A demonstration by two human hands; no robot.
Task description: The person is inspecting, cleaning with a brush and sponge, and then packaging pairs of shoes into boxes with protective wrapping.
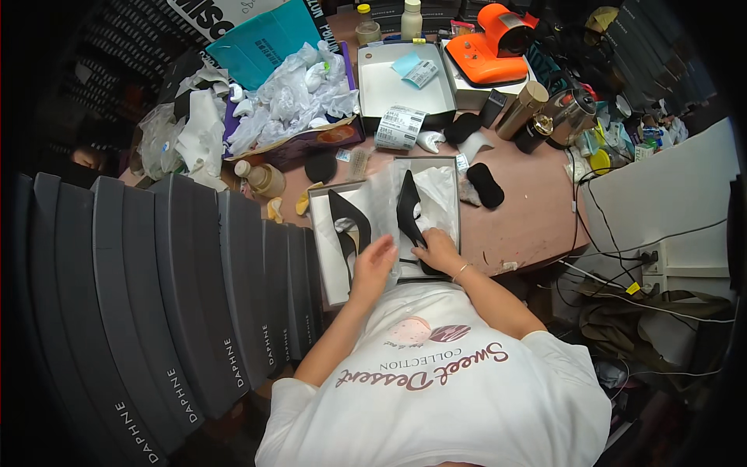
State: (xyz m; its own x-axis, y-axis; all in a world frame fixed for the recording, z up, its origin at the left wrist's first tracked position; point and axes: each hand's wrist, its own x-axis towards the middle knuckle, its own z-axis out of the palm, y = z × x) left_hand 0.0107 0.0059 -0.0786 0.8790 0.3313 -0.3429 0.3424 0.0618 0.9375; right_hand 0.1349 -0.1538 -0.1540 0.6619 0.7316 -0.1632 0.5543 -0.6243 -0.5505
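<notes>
An open shoe box lies in front of me with a pair of black pointed slingback shoes in it. The left shoe has white stuffing inside and lies on white paper. Between the shoes stands a thin translucent wrapping sheet. My left hand is beside the sheet's near end, its slightly blurred fingers stretched out. My right hand, with a thin bracelet at the wrist, is closed on the heel end of the right shoe; part of that end is hidden under the fingers.
Dark grey shoe boxes stand in a row at left. Beyond the open box are a container of crumpled white paper, a box lid, a label roll and an orange device. Cables hang at right.
</notes>
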